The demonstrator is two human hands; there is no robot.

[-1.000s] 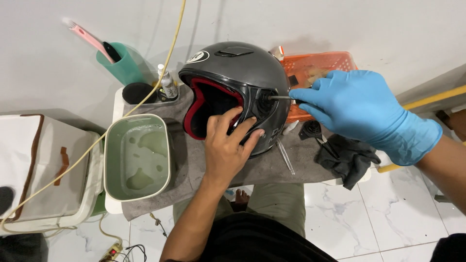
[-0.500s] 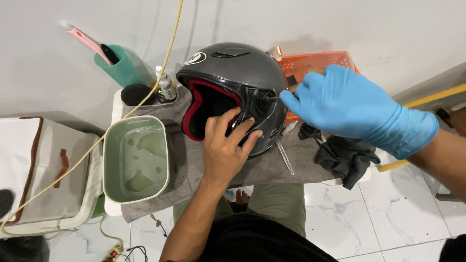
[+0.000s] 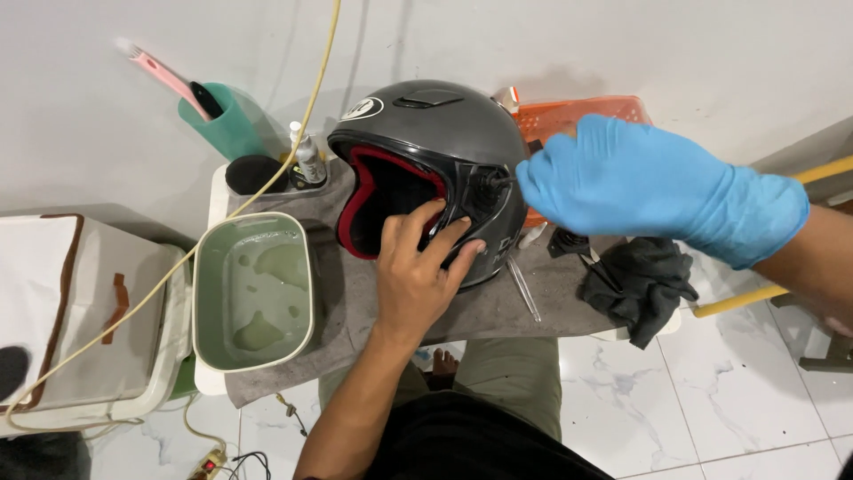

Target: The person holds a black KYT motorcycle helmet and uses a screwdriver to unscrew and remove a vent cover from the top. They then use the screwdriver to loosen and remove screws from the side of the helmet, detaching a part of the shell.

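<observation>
A dark grey helmet [image 3: 444, 124] with red lining lies on a grey mat [image 3: 480, 311] on a small table, its opening facing left. My bare left hand [image 3: 418, 276] grips the helmet's lower side, fingers spread over the rim and the visor mount. My right hand [image 3: 640, 187], in a blue glove, is closed on a thin screwdriver [image 3: 505, 180]. The tool's tip sits at the round pivot on the helmet's side. Most of the tool is hidden in the glove.
A pale green basin [image 3: 253, 219] with a little water stands left of the helmet. A black cloth [image 3: 640, 284] and a thin metal tool [image 3: 524, 289] lie to the right. Behind are an orange basket [image 3: 569, 114], a teal cup [image 3: 227, 124], a small bottle [image 3: 308, 158] and a yellow hose [image 3: 302, 116].
My gloved right hand has edged left toward the helmet's side, so less of the screwdriver's shaft shows. My left hand stays on the helmet.
</observation>
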